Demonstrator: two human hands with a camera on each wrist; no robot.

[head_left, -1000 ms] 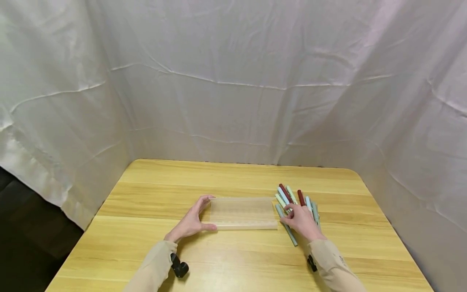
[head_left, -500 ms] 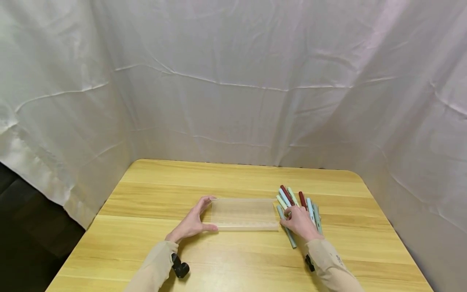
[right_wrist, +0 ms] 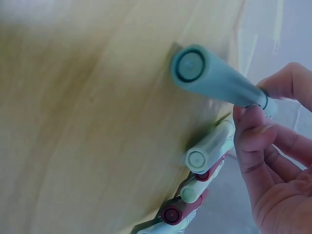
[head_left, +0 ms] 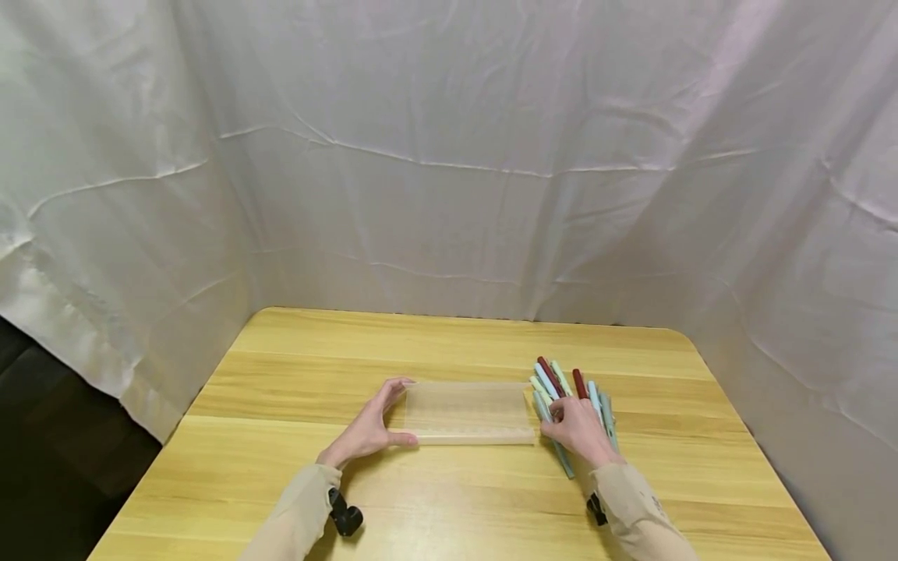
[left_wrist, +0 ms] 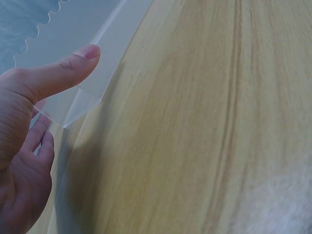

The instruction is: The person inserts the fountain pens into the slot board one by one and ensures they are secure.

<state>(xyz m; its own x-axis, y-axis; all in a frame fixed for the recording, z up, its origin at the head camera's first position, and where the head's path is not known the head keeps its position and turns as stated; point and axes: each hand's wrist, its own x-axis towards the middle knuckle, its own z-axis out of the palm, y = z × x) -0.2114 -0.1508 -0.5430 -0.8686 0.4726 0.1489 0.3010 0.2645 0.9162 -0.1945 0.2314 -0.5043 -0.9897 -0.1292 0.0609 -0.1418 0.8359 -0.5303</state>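
Note:
A clear plastic box (head_left: 468,411) lies flat at the middle of the wooden table (head_left: 456,343). My left hand (head_left: 369,425) holds its left end, thumb (left_wrist: 63,73) on the near edge of the box (left_wrist: 87,53) and fingers along the side. To the right lies a pile of pens (head_left: 571,389) in teal, pale green and dark red. My right hand (head_left: 577,428) pinches a teal pen (right_wrist: 214,80) between thumb and fingers; the pen (head_left: 561,456) points back toward me. Other pens (right_wrist: 207,151) lie below it on the table.
White cloth (head_left: 449,156) hangs round the table on three sides. The table's left edge drops to a dark floor (head_left: 42,467). Bare wood (head_left: 456,499) stretches in front of the box toward me.
My right hand has closed its thumb and fingers on the teal pen and shifted it slightly. The left hand and the box have stayed in place.

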